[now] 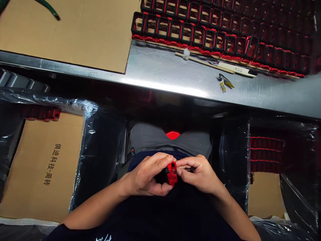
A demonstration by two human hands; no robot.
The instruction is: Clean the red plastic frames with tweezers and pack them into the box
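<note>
A small red-and-black plastic part (172, 174) is held up in front of my torso, above my lap. My left hand (152, 174) grips it by its ends, thumb and fingers closed around it. From the other side, the fingertips of my right hand (197, 172) are pinched together at the part's edge. Whether a small tool or anything else sits in that right pinch is hard to make out. The part's red side, with an opening near its top, faces up toward me.
Rows of similar black-and-red frames (187, 33) stand on the metal bench (155, 70). Before them lie a wooden stick (205, 63), a marker labelled A55 (238, 69) and yellow-handled nippers (225, 82). Plastic-lined boxes with cardboard (42, 160) and red parts (265, 154) flank me.
</note>
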